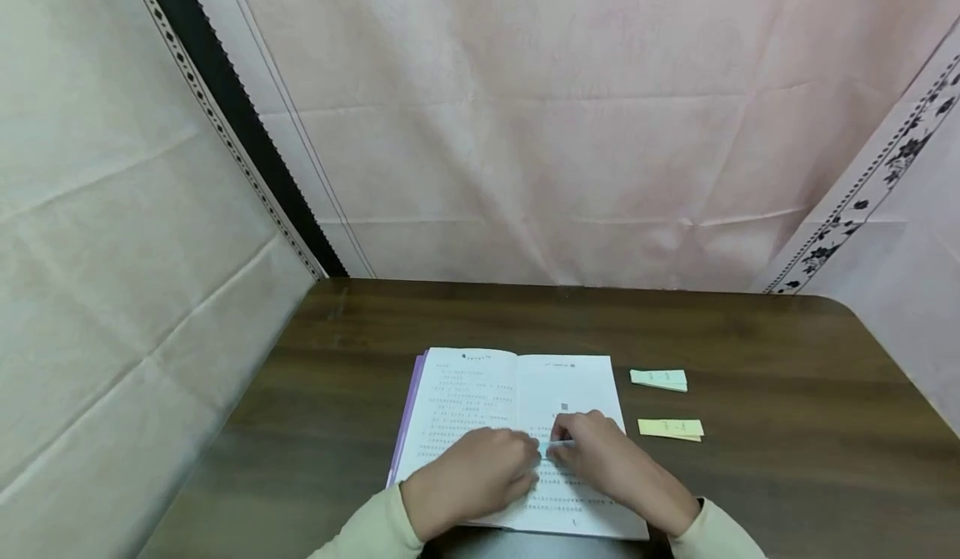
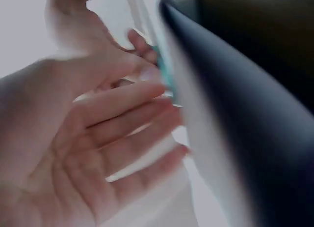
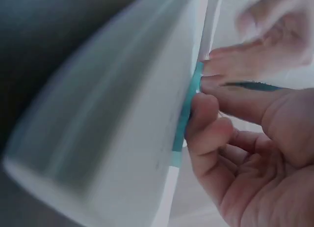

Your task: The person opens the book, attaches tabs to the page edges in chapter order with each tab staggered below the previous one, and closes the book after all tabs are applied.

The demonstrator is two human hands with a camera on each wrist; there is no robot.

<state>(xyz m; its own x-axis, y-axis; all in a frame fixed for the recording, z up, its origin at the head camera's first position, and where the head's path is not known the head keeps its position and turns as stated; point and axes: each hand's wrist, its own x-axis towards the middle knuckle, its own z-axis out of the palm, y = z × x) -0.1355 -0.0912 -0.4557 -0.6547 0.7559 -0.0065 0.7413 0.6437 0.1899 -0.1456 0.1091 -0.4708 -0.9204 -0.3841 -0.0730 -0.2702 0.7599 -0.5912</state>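
Note:
An open book (image 1: 468,401) with a purple cover edge lies on the table, its pages printed with lines of text. Against its right page is a narrow teal sticky note (image 3: 184,119). My right hand (image 1: 600,455) pinches at this note with thumb and curled fingers. Beside it, my left hand (image 1: 483,469) touches the page with its fingertips near the note's other end. In the left wrist view its fingers are extended, not curled round anything. The teal note (image 2: 164,70) shows there only as a thin edge, partly hidden by fingers.
Right of the book lie a pale green pad of sticky notes (image 1: 660,380) and a yellow-green one (image 1: 671,429). The brown wooden table (image 1: 315,426) meets light cloth curtains (image 1: 525,167) at the back and sides.

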